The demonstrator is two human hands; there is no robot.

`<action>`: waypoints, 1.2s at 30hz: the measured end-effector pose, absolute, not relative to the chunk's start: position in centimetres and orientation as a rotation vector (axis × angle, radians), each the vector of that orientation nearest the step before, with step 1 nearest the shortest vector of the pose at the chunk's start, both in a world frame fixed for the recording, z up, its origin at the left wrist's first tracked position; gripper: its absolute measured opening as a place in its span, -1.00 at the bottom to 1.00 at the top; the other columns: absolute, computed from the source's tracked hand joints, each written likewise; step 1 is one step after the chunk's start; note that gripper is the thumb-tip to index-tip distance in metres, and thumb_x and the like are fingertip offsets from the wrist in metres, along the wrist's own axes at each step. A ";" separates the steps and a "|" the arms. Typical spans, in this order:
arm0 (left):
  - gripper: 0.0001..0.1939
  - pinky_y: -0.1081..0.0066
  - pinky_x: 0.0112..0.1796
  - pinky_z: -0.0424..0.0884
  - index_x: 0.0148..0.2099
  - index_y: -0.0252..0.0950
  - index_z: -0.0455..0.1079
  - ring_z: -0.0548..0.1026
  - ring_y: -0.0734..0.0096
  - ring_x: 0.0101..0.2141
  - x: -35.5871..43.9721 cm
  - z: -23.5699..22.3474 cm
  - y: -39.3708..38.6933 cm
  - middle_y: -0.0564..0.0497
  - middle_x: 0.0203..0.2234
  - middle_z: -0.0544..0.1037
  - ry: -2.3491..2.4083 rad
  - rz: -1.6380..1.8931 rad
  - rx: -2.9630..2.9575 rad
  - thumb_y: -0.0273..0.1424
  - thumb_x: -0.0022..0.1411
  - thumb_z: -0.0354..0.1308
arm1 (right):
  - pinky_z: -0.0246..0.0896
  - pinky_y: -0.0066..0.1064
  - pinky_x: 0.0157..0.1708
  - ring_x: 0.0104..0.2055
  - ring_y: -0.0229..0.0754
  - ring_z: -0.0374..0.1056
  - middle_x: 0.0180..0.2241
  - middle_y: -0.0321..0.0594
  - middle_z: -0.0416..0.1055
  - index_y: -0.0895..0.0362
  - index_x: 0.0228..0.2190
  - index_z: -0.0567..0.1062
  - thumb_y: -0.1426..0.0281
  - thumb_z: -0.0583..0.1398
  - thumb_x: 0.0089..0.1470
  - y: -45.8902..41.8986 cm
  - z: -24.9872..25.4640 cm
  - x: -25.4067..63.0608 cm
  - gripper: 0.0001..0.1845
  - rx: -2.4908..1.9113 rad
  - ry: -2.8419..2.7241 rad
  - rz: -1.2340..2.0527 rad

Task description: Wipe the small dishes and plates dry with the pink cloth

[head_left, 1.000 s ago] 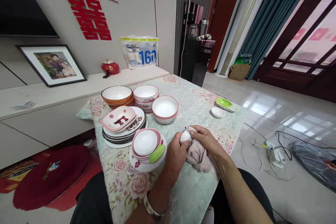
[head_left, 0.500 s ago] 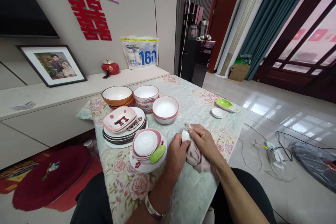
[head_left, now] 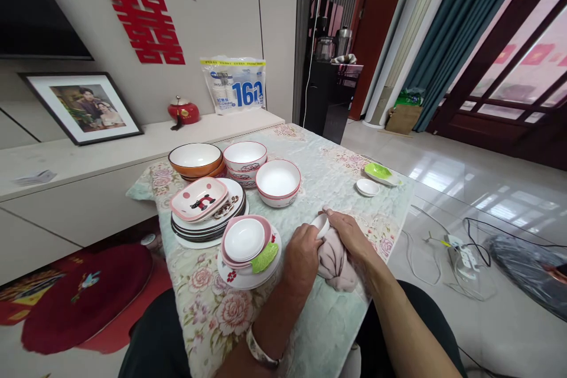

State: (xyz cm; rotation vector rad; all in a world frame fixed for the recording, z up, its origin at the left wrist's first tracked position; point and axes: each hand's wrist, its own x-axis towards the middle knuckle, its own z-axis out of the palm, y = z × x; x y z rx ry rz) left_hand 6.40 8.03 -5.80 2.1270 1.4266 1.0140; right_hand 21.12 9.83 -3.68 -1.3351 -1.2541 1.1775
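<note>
1. Just above a counter [head_left: 319,331] covered in a pale floral cloth, the left hand [head_left: 302,257] has its fingers clamped on a small white dish [head_left: 321,225], held tilted.
2. The right hand [head_left: 348,235] grips a crumpled pinkish towel [head_left: 335,263] that hangs below and touches the dish; the two hands are close together.
3. Left of them, a flower-patterned plate [head_left: 248,282] carries a pink dish [head_left: 268,228], white saucers [head_left: 244,240] and a green leaf-shaped piece [head_left: 264,258].
4. Beyond are stacked plates [head_left: 208,233], with white bowls [head_left: 277,179] and orange bowls [head_left: 195,157] behind.
5. Near the far right edge sit a small white stack [head_left: 367,188] and a green-and-white dish [head_left: 381,172].
</note>
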 end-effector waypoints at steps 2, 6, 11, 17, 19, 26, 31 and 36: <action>-0.86 0.33 -0.26 0.31 -0.36 -0.23 0.33 0.40 0.25 -0.27 6.2 -6.3 8.3 -0.02 -0.39 0.47 1.399 1.054 2.234 -0.56 0.23 0.09 | 0.14 -0.41 -0.41 -0.47 -0.24 0.19 -0.56 -0.35 0.33 0.13 -0.53 0.45 0.04 0.16 0.13 9.7 -3.6 21.5 -0.57 -1.294 -1.269 1.220; -0.85 0.25 -0.19 0.39 -0.32 -0.27 0.43 0.40 0.21 -0.21 6.1 -6.8 8.6 -0.07 -0.32 0.50 1.338 1.198 2.270 -0.57 0.23 0.09 | 0.12 -0.42 -0.43 -0.46 -0.22 0.22 -0.54 -0.33 0.36 0.12 -0.52 0.46 0.28 0.15 0.08 9.8 -3.6 22.0 -0.77 -1.371 -1.410 1.104; -0.71 0.04 0.10 0.32 -0.22 -0.29 0.55 0.34 0.08 0.10 6.4 -6.6 8.6 -0.20 0.11 0.40 1.251 1.289 2.125 -0.62 0.21 0.01 | 0.24 -0.31 -0.18 -0.21 -0.06 0.42 -0.29 -0.18 0.55 0.10 -0.22 0.58 0.50 0.02 0.02 10.2 -4.0 22.1 -0.61 -1.554 -1.717 0.622; -0.48 0.35 -0.33 0.53 0.24 -0.26 0.29 0.56 0.31 -0.29 6.4 -6.4 9.2 -0.15 -0.02 0.53 1.234 1.096 1.320 -0.41 0.22 0.03 | 0.26 -0.26 -0.09 -0.11 -0.05 0.42 -0.14 -0.08 0.51 0.10 0.02 0.52 0.49 0.00 0.15 9.9 -4.2 22.1 -0.53 -1.478 -1.965 0.415; -0.45 0.40 -0.44 0.50 0.22 -0.30 0.30 0.54 0.35 -0.39 6.4 -6.6 9.4 -0.12 -0.15 0.58 1.170 1.055 1.169 -0.39 0.17 0.06 | 0.28 -0.27 -0.13 -0.17 -0.08 0.40 -0.21 -0.10 0.47 0.07 0.07 0.50 0.41 0.03 0.22 9.7 -3.8 21.9 -0.56 -1.418 -1.981 0.462; -0.50 0.34 -0.36 0.54 0.02 -0.38 0.35 0.52 0.25 -0.22 6.7 -6.0 9.2 -0.18 -0.10 0.53 1.020 1.160 0.797 -0.50 -0.04 0.03 | 0.26 -0.27 -0.15 -0.24 -0.13 0.34 -0.34 -0.20 0.36 0.08 -0.05 0.59 0.25 0.06 0.25 9.5 -2.3 22.3 -0.61 -1.425 -1.569 0.534; -0.48 0.33 -0.23 0.53 0.00 -0.37 0.34 0.54 0.24 -0.18 7.1 -4.8 8.8 -0.16 -0.12 0.55 0.931 1.187 0.642 -0.54 -0.10 0.11 | 0.25 -0.31 -0.22 -0.30 -0.14 0.36 -0.33 -0.24 0.45 0.12 -0.20 0.55 0.28 0.24 0.06 9.4 -2.4 21.9 -0.74 -1.489 -1.472 0.450; -0.45 0.22 -0.05 0.47 0.04 -0.34 0.38 0.54 0.16 -0.07 7.4 -5.4 8.7 -0.15 -0.07 0.58 0.822 1.141 0.732 -0.54 -0.09 0.15 | 0.23 -0.30 -0.24 -0.29 -0.11 0.34 -0.33 -0.14 0.40 0.15 -0.36 0.50 0.38 0.17 0.10 9.2 -3.3 20.0 -0.89 -1.589 -1.727 0.174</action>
